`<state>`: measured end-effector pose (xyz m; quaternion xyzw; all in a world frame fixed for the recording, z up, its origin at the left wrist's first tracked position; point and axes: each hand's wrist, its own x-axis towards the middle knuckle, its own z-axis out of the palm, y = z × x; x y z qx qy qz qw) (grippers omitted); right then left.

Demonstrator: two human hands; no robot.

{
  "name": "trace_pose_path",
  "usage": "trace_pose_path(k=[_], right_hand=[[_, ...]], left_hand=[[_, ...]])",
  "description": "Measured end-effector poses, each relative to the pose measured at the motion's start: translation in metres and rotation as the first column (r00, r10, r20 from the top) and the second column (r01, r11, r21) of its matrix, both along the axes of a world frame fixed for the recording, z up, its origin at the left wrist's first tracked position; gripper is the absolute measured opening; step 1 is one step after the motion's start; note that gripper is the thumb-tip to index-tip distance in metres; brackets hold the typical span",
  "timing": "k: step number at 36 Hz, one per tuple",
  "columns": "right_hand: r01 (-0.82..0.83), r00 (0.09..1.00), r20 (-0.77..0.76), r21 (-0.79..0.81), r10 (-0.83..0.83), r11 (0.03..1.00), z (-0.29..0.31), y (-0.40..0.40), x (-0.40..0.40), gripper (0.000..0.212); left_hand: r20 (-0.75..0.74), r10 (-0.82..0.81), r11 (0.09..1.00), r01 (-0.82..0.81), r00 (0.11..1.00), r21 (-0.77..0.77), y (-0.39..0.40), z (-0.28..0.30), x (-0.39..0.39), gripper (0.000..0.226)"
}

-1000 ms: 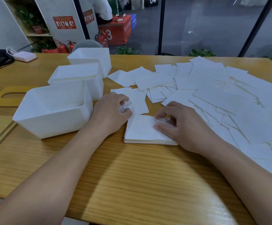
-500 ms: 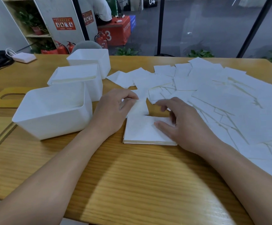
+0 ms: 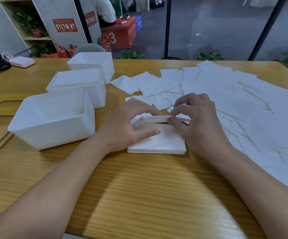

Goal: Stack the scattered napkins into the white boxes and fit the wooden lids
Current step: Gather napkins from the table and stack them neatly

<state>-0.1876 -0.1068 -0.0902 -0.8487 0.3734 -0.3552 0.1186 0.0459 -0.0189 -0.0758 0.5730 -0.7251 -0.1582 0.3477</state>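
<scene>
A neat stack of white napkins (image 3: 164, 143) lies on the wooden table in front of me. Just above it, my left hand (image 3: 122, 125) and my right hand (image 3: 198, 121) together hold one napkin (image 3: 157, 119), seen edge-on, each pinching an end between thumb and fingers. Many loose napkins (image 3: 243, 100) cover the right half of the table. Three white boxes stand at the left: the nearest box (image 3: 53, 118) looks empty, the middle box (image 3: 77, 83) is filled to the rim with napkins, and the far box (image 3: 93, 63) shows no contents.
Wooden lids (image 3: 0, 106) with slot cut-outs lie flat at the far left edge. A white charger (image 3: 22, 61) and dark cloth sit at the back left corner. Bare table (image 3: 139, 195) lies between my forearms.
My left hand has brought a napkin from beyond the stack to over it. My right hand has lifted off the stack and taken the napkin's other end.
</scene>
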Motion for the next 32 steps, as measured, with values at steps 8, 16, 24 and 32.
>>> trace_pose_path(k=[8, 16, 24, 32], right_hand=[[-0.036, 0.997, 0.062, 0.004, 0.036, 0.999, 0.002, 0.001, 0.001, 0.002], [-0.040, 0.973, 0.229, 0.044, 0.029, 0.998, 0.019, 0.011, -0.003, 0.010], [-0.078, 0.966, 0.258, 0.324, -0.008, 0.943, 0.023, 0.012, -0.006, 0.007], [-0.065, 0.997, 0.002, 0.550, 0.076, 0.832, 0.020, 0.000, -0.015, 0.025]], left_hand=[[-0.010, 0.082, 0.988, -0.083, 0.997, -0.129, -0.008, -0.005, 0.008, 0.017], [-0.262, 0.160, 0.949, -0.222, 0.952, -0.224, -0.006, 0.000, 0.009, 0.012], [-0.331, 0.120, 0.992, -0.124, 0.936, 0.008, -0.005, 0.009, 0.013, 0.023], [-0.148, 0.115, 0.973, -0.082, 0.982, 0.214, -0.002, 0.005, 0.015, 0.029]])
